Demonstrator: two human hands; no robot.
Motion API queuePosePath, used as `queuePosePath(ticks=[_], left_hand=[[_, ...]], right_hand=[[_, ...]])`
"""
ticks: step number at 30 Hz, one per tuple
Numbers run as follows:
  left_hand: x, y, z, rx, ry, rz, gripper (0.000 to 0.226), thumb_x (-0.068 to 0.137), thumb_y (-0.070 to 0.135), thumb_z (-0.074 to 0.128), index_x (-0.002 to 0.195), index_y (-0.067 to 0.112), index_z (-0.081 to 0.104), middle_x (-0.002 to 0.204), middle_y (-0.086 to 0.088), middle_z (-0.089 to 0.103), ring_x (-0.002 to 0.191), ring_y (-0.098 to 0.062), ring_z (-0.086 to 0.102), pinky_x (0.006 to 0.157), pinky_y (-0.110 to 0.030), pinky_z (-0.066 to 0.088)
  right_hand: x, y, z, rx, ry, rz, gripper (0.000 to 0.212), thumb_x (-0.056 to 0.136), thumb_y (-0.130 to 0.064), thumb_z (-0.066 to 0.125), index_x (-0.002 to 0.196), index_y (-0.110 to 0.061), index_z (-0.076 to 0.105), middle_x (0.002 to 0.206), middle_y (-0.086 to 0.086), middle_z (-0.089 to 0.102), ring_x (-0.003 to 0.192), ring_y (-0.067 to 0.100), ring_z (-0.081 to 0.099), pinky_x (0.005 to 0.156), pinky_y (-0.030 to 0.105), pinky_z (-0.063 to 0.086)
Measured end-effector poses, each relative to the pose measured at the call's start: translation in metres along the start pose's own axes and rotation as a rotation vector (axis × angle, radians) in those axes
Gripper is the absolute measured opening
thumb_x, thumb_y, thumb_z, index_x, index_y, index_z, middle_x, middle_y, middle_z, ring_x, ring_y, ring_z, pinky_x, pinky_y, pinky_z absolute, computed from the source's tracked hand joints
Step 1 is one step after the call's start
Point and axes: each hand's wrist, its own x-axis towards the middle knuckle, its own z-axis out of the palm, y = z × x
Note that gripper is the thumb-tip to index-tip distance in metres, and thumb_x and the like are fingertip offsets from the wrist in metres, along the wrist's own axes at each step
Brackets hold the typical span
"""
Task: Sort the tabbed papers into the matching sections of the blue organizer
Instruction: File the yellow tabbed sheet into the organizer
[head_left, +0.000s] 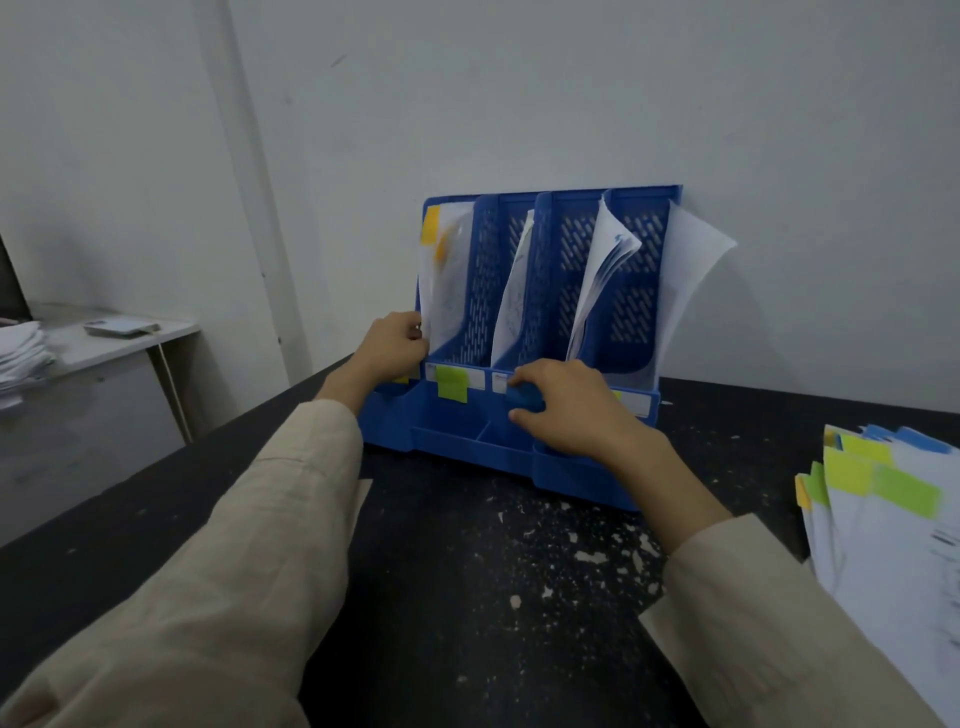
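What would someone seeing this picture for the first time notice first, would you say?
The blue organizer standing against the white wall, with white papers curling out of its sections, draws the eye first. Next come the two hands at its front: the left hand pinches the orange-tabbed paper in the leftmost section, and the right hand reaches at the label strip by a blue tab. At the right edge, a fanned stack of tabbed papers lies on the dark table.
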Motion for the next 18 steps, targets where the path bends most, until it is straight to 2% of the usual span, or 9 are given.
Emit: queuePosePath(ticks=[2,5,9,11,15,18], left_hand=[[-0.002,0.007,-0.004,-0.127,0.034,-0.019,0.029,0.083,0.015,0.049,0.101,-0.006,0.059,0.094,-0.02,0.061,0.084,-0.026,0.052,0.072,-0.032,0.037],[-0.007,0.015,-0.005,-0.238,0.044,0.02,0.038,0.087,0.028,0.047,0.091,-0.008,0.055,0.098,-0.029,0.056,0.082,-0.023,0.05,0.074,-0.04,0.039],[-0.011,0.013,0.006,-0.111,0.029,0.036,0.039,0.099,0.034,0.043,0.078,0.001,0.051,0.072,-0.014,0.048,0.068,-0.02,0.042,0.058,-0.032,0.027],[-0.01,0.01,0.012,-0.059,0.068,0.034,0.042,0.1,0.032,0.039,0.069,0.005,0.045,0.069,-0.013,0.047,0.067,-0.021,0.041,0.056,-0.033,0.025],[-0.012,0.01,0.017,0.003,0.145,-0.01,0.049,0.103,0.031,0.032,0.056,0.015,0.034,0.08,-0.023,0.055,0.076,-0.03,0.048,0.066,-0.037,0.033],[-0.017,0.012,0.02,0.098,0.141,-0.033,0.047,0.103,0.031,0.029,0.062,0.01,0.04,0.092,-0.028,0.059,0.089,-0.038,0.054,0.077,-0.042,0.039]], right_hand=[[0.0,0.0,0.0,-0.003,-0.002,-0.002,0.043,0.093,-0.03,0.055,0.133,-0.016,0.05,0.137,0.004,0.05,0.123,0.025,0.044,0.099,0.034,0.034],[0.001,0.001,0.0,-0.002,0.002,0.0,0.042,0.093,-0.029,0.055,0.132,-0.016,0.051,0.136,0.004,0.051,0.122,0.025,0.044,0.099,0.034,0.034],[0.001,0.001,0.001,-0.008,0.003,-0.002,0.042,0.092,-0.029,0.055,0.132,-0.016,0.051,0.135,0.004,0.051,0.122,0.025,0.044,0.098,0.034,0.034],[0.001,0.001,0.002,-0.01,0.005,-0.005,0.042,0.093,-0.029,0.055,0.132,-0.016,0.051,0.135,0.003,0.051,0.122,0.025,0.045,0.098,0.034,0.034],[0.002,0.002,0.002,-0.017,0.01,-0.012,0.041,0.093,-0.029,0.055,0.132,-0.016,0.051,0.136,0.003,0.051,0.122,0.026,0.044,0.098,0.034,0.034],[0.002,0.003,0.003,-0.02,0.014,-0.017,0.041,0.093,-0.028,0.055,0.131,-0.016,0.051,0.136,0.003,0.05,0.123,0.025,0.044,0.099,0.033,0.033]])
